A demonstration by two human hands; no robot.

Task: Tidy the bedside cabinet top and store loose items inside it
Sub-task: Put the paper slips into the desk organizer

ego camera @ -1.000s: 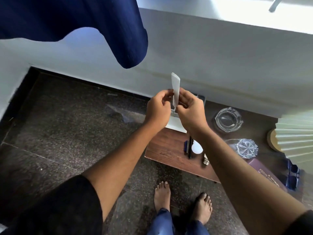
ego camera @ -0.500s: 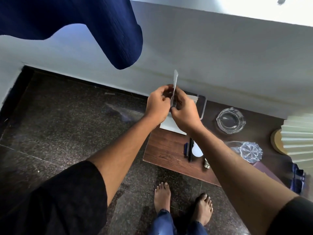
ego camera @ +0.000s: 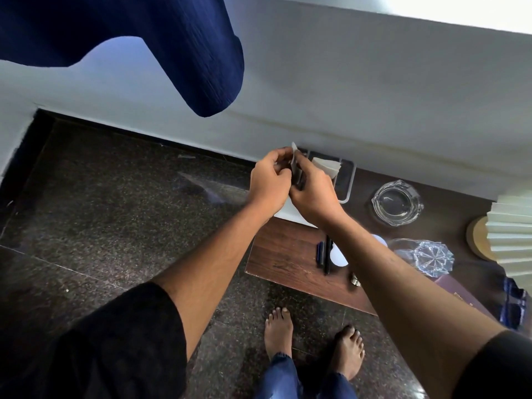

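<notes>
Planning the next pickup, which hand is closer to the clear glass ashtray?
Right. The right hand is just left of the ashtray; the left hand lies beyond it, farther left.

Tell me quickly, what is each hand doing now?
Left hand: closed, pinching the folded white paper.
Right hand: closed on the same paper.

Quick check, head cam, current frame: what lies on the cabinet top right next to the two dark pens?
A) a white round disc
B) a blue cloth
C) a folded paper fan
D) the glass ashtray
A: a white round disc lies right beside the two dark pens near the front edge of the cabinet top; the glass ashtray stands apart, farther back toward the wall.
</notes>
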